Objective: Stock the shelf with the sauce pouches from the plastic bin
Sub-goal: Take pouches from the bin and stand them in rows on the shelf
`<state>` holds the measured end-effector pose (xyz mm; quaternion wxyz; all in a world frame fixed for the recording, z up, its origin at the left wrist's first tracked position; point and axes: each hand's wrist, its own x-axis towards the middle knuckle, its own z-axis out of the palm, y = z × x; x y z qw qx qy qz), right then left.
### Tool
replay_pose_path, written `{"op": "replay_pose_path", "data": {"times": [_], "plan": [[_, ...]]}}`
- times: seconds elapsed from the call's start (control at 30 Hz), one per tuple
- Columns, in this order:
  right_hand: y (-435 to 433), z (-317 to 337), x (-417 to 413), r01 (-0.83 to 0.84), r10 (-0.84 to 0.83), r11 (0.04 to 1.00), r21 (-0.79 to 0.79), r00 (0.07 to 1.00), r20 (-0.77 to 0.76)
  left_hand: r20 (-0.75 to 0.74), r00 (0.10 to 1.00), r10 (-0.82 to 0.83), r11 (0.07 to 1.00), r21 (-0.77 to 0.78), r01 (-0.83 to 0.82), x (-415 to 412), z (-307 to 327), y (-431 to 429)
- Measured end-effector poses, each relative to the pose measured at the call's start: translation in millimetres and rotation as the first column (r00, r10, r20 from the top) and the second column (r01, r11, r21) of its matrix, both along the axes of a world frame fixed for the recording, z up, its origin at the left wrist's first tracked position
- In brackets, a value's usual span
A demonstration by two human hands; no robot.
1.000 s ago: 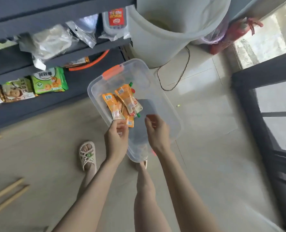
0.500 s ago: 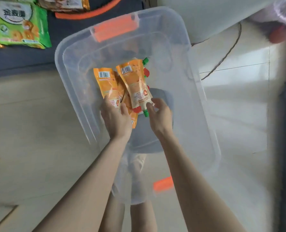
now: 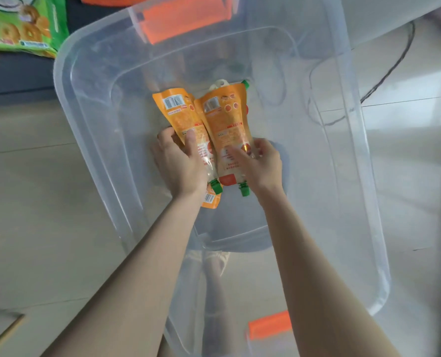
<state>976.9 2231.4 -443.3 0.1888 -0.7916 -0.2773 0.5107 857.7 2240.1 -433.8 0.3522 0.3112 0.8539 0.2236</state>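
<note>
The sauce pouches (image 3: 214, 130) lie side by side in the middle of the plastic bin (image 3: 90, 130), which fills the frame's center, with a snack bag (image 3: 20, 27) on the shelf (image 3: 13, 73) at upper left.

Left hand (image 3: 182, 161) and right hand (image 3: 259, 163) extended forward, fingers curled, gripping

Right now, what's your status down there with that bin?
Left hand gripping left pouch, right hand on right pouch. Both pouches inside bin. Nothing blocking.
</note>
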Motion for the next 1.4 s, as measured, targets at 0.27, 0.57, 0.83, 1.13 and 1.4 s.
{"op": "replay_pose_path", "data": {"times": [0.27,0.57,0.83,1.13,1.4], "plan": [[-23,11,17,0.055,-0.058,0.998,-0.036,0.994,-0.096,0.42,0.862,0.286,0.958,-0.102,-0.268,13,11,1],[-39,35,7,0.133,-0.147,0.989,-0.069,0.951,-0.272,0.515,0.841,0.166,0.975,-0.214,-0.061,17,17,4],[-55,51,8,0.286,-0.315,0.949,-0.134,0.895,-0.315,0.391,0.919,0.045,0.967,-0.246,0.058,16,23,-5],[-63,89,16,0.36,-0.357,0.933,0.017,0.928,-0.106,0.306,0.95,-0.056,0.961,-0.243,0.135,11,53,-25],[-92,140,24,0.37,-0.363,0.918,0.142,0.929,-0.075,0.14,0.979,-0.15,0.989,0.013,0.15,2,120,-48]]}}
